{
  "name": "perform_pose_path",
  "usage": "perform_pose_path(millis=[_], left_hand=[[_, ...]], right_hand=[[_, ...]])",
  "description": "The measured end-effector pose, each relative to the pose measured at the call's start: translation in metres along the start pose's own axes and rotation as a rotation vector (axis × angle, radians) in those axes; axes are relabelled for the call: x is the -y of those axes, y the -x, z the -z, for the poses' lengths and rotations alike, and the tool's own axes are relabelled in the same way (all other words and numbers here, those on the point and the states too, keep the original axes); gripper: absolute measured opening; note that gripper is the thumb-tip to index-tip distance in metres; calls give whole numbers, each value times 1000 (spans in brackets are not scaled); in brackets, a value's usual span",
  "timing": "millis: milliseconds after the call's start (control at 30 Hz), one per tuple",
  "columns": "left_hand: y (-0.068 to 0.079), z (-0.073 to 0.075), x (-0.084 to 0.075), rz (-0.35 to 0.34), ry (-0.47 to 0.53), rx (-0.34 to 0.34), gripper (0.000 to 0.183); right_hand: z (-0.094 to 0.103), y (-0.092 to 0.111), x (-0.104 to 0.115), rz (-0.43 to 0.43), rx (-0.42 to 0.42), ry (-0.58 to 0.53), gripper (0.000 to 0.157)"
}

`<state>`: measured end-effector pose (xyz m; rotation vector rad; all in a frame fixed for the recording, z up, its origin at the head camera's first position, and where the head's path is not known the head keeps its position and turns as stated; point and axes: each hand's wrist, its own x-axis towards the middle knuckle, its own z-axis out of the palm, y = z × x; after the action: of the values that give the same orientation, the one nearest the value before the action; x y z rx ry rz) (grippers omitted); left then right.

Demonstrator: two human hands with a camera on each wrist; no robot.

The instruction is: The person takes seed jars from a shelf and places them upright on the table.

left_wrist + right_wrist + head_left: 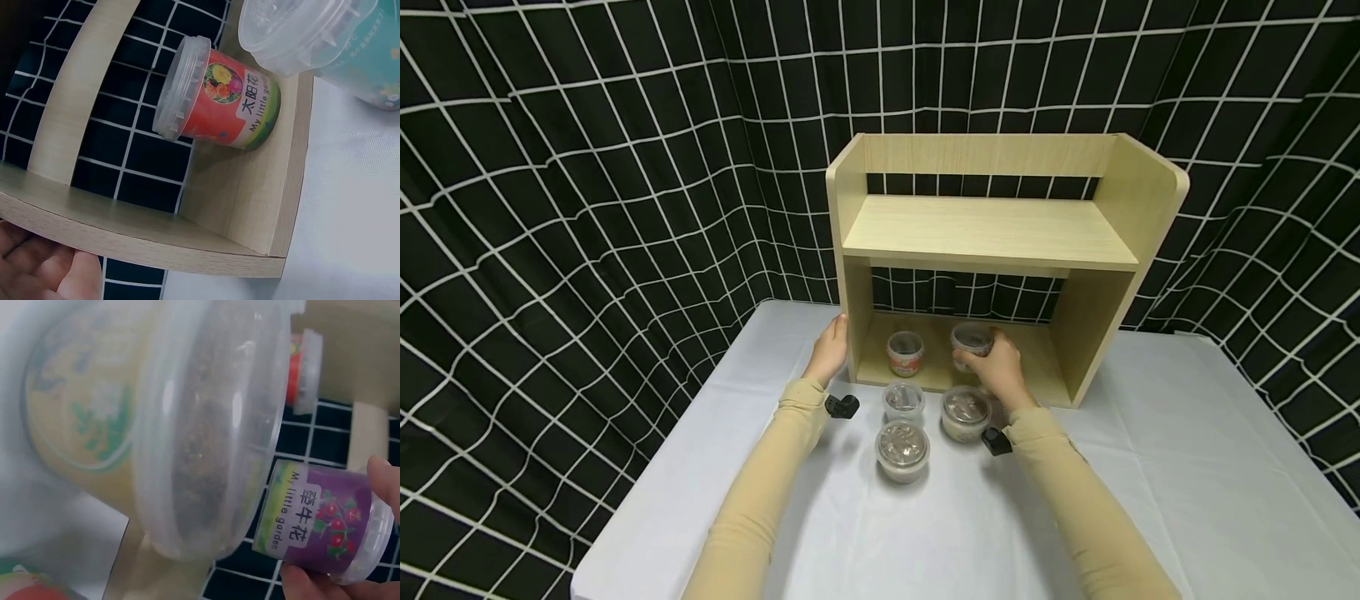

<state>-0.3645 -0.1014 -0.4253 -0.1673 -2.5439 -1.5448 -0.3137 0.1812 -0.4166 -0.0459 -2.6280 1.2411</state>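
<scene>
My right hand (1002,368) pinches a small purple-labelled plastic cup (319,519) with a clear lid, at the lower level of the wooden shelf (992,229). Against the outer face of the shelf's left side panel rests my left hand (829,350), its fingers pointing up along the board. A red-labelled cup (228,100) stands on the shelf's bottom board, left of the purple one. In front of the shelf are a larger yellow tub (966,412), a lidded teal cup (903,402) and another lidded tub (902,450).
A white cloth covers the table (1157,467). Black curtains with a white grid (625,167) surround it at the back and both sides. The shelf has an upper board (992,225) above the cups and an open back.
</scene>
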Motion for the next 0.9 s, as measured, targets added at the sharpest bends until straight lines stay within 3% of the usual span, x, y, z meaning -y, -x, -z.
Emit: perform_pose_path(millis=[233,633,900], left_hand=[[1,2,4,11,18,10,55],[3,6,4,16,17,43,57],[-4,6,1,1,8,41,56]], right_hand=[[8,22,3,54,-47,-33,76],[23,76,-2,28,-7,-285,84],[23,113,-6,32,-17,-344,79]])
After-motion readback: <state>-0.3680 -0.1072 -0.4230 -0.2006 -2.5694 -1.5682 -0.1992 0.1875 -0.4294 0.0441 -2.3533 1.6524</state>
